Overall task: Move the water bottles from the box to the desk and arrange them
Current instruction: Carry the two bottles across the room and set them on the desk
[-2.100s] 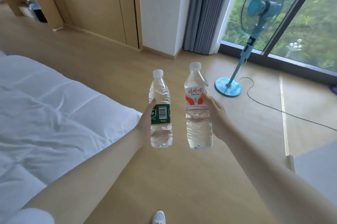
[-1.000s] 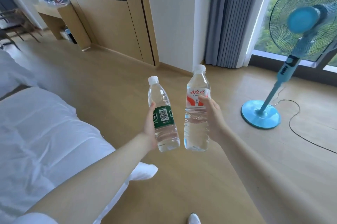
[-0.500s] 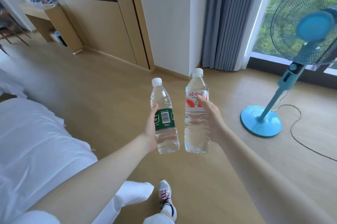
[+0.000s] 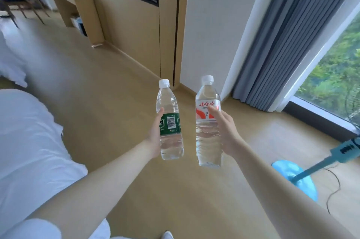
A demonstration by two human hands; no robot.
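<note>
Head view: the left hand wraps the green-labelled bottle and the right hand clasps the red-labelled bottle; both are upright and just apart, likely for steady carrying; they hang over the floor right of the bed; beyond the bed, blurred, is perhaps the tabletop.

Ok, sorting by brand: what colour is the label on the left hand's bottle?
Dark green label with a white barcode patch, seen in the head view.

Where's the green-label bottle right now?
Head view, centre: the green-label bottle is upright in the left hand, just left of the red-label bottle that the right hand holds, not touching it.
</note>
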